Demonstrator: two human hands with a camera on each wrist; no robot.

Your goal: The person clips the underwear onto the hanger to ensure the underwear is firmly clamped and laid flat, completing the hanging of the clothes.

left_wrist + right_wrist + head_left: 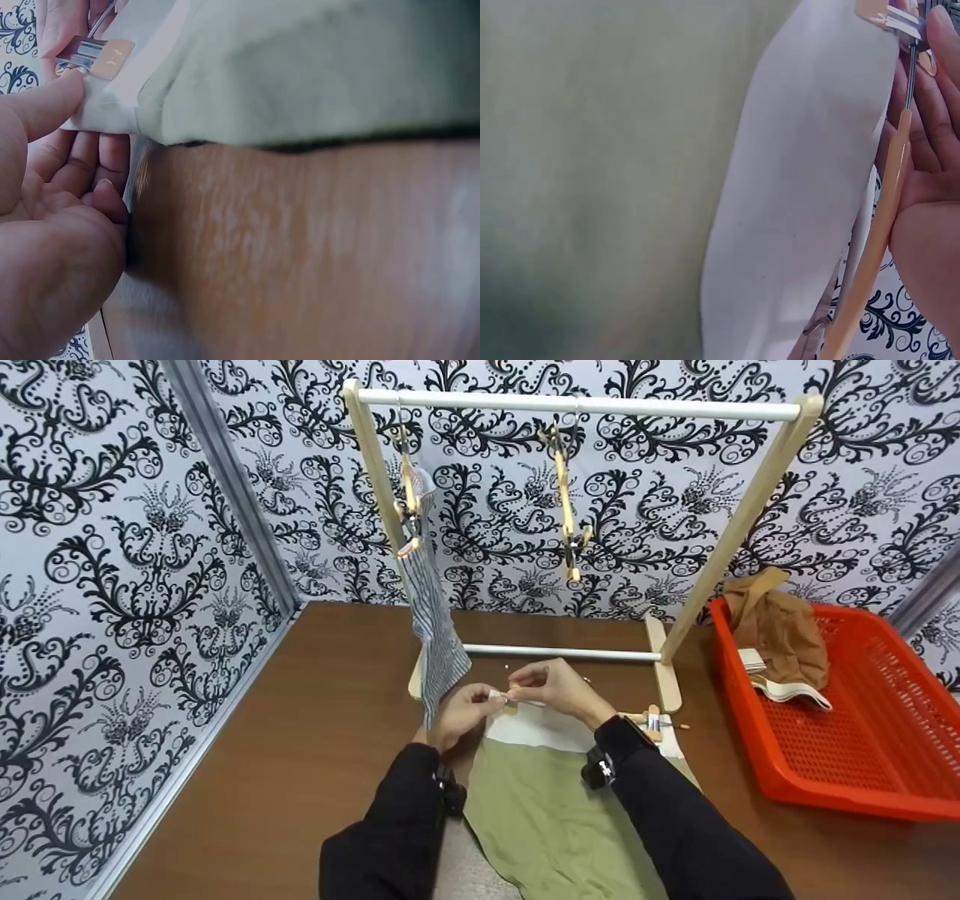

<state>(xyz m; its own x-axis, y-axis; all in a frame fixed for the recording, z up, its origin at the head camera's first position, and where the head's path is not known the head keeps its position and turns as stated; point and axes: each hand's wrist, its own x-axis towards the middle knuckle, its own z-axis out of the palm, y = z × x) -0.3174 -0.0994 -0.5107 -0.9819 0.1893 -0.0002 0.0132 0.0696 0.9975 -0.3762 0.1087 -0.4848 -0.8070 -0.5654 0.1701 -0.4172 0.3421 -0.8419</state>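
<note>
An olive-green garment (555, 802) with a wide white waistband (536, 729) lies flat on the brown table. My left hand (459, 714) pinches the waistband's left corner between thumb and fingers. At that corner, my right hand (561, 688) grips a metal and wood clip (97, 58) of a clip hanger, and the clip sits over the white fabric. The hanger's light wooden bar (870, 247) runs along the waistband's edge, below my right palm in the right wrist view. A second clip (654, 724) is at the waistband's right end. Part of the garment is hidden under my right sleeve.
Behind the hands stands a rack with a white rail (577, 405). From it hang a striped garment (435, 615) on a hanger and a bare wooden clip hanger (564, 502). A red plastic basket (885, 780) at the right holds a brown garment (784, 634).
</note>
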